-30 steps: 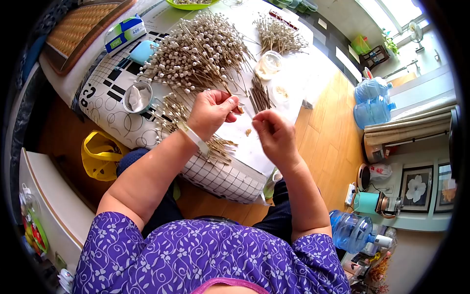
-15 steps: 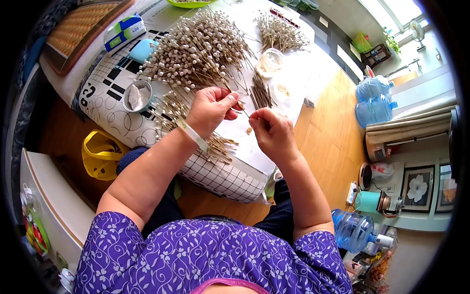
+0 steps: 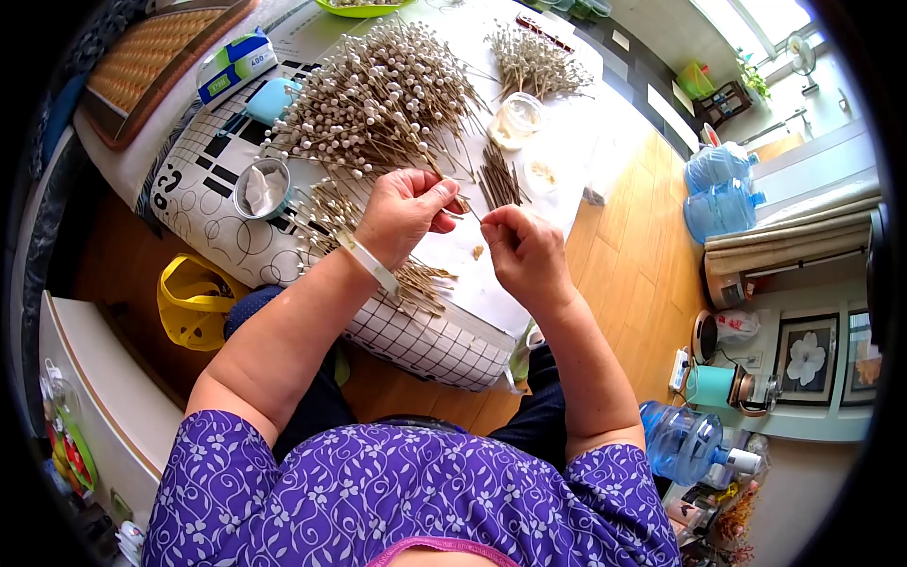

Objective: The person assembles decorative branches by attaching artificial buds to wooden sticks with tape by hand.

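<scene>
My left hand (image 3: 404, 213) is closed on a thin brown stem, whose upper end points toward the large pile of white-budded stems (image 3: 378, 94). Close to its right, my right hand (image 3: 525, 253) pinches the lower end of a thin stem or strand between thumb and finger. Just above my right hand lies a bundle of short dark sticks (image 3: 499, 178). A smaller bunch of budded stems (image 3: 326, 219) lies partly under my left wrist. Beyond the sticks stands an open clear tub (image 3: 518, 120), and a small brownish bit (image 3: 478, 252) rests on the white sheet between my hands.
A tin with white material (image 3: 264, 188), a light blue case (image 3: 274, 100) and a tissue pack (image 3: 235, 66) sit at the left. Another budded bunch (image 3: 537, 62) lies at the far right. A yellow bag (image 3: 194, 302) is below the table's left edge.
My right hand has moved slightly up and left since the first frame, and its fingers now meet the thin stem or strand extending from my left hand.
</scene>
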A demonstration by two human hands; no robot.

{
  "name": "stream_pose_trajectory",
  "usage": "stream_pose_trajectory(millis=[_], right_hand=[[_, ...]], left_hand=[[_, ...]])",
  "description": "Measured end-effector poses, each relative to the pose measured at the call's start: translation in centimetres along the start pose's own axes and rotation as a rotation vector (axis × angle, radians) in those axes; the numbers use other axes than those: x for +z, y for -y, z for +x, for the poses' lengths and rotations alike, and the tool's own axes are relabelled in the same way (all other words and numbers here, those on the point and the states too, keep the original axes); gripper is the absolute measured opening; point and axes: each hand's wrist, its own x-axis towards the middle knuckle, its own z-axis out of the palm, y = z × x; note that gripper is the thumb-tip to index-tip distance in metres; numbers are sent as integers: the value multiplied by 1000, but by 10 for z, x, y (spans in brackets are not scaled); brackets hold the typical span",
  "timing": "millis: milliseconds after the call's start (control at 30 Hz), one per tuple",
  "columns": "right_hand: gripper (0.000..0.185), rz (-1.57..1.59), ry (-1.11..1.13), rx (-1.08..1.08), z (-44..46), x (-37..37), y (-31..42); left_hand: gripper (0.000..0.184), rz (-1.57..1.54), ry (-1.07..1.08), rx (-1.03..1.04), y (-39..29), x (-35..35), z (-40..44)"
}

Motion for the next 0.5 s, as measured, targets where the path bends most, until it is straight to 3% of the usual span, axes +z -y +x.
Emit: stream_pose_trajectory(millis=[500], right_hand=[[2,1,17,-31,0,3,-3]], left_hand=[[17,-37,-24,5,1,1,1]])
